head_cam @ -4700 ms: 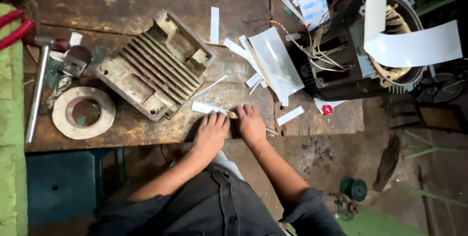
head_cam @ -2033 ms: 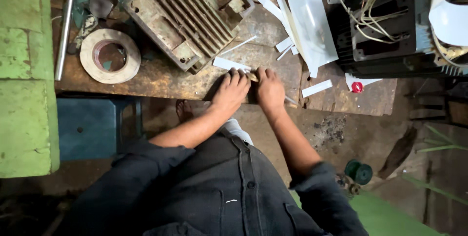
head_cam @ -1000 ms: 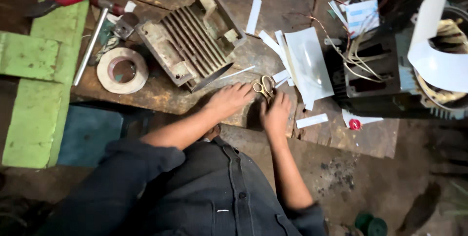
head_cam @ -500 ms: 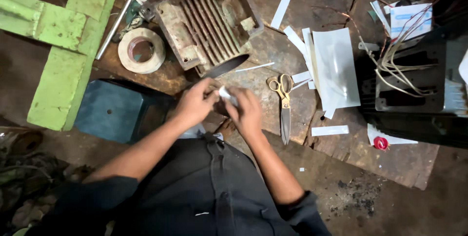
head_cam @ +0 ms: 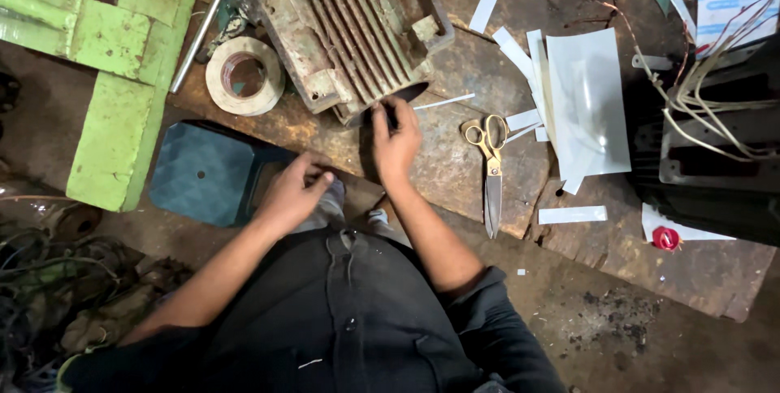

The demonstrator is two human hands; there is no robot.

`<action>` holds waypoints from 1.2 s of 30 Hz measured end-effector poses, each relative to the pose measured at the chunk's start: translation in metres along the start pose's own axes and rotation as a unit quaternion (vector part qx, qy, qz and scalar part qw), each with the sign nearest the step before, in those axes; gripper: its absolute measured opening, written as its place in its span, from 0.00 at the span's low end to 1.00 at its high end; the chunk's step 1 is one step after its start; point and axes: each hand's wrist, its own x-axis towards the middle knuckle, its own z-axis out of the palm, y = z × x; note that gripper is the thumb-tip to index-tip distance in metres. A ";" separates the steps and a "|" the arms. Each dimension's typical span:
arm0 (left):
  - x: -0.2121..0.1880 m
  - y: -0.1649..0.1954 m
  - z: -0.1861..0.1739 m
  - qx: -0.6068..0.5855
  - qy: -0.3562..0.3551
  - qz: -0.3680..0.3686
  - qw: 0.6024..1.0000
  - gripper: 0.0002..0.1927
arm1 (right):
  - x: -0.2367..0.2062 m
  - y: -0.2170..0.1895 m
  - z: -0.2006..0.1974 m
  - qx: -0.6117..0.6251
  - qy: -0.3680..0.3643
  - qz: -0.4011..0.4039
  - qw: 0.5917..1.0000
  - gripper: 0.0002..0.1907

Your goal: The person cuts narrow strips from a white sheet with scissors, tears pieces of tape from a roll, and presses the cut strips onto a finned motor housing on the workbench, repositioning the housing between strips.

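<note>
- Head view: right hand [head_cam: 396,143] on the bench, fingertips at the finned casting [head_cam: 351,32], fingers loosely together, holding nothing visible.
- Left hand [head_cam: 294,194] curled near the bench edge; its contents cannot be told.
- Scissors [head_cam: 490,166] lie right of the right hand.

Far right corner of bench: flat white rectangular packet with pale blue print [head_cam: 735,5], lying partly under a bundle of loose wires. No signs or screens in view.

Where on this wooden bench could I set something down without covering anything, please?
Bare wood lies between the right hand and the scissors, and on the wooden bench below the red spool. The finned casting, tape roll and white sheet crowd the rest.
</note>
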 end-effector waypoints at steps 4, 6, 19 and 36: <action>0.001 -0.003 0.000 -0.001 -0.005 -0.016 1.000 0.19 | -0.005 0.002 0.005 0.016 0.010 0.000 1.000 0.09; 0.001 -0.005 -0.001 0.003 0.003 -0.008 1.000 0.19 | -0.007 0.004 0.007 0.010 0.005 0.006 1.000 0.09; 0.008 0.000 -0.005 0.028 -0.019 -0.024 0.999 0.19 | 0.012 0.006 0.010 0.001 -0.044 0.094 0.995 0.14; 0.018 -0.016 -0.025 0.004 0.009 0.012 1.000 0.17 | 0.007 -0.013 -0.037 -0.048 -0.106 -0.054 0.992 0.11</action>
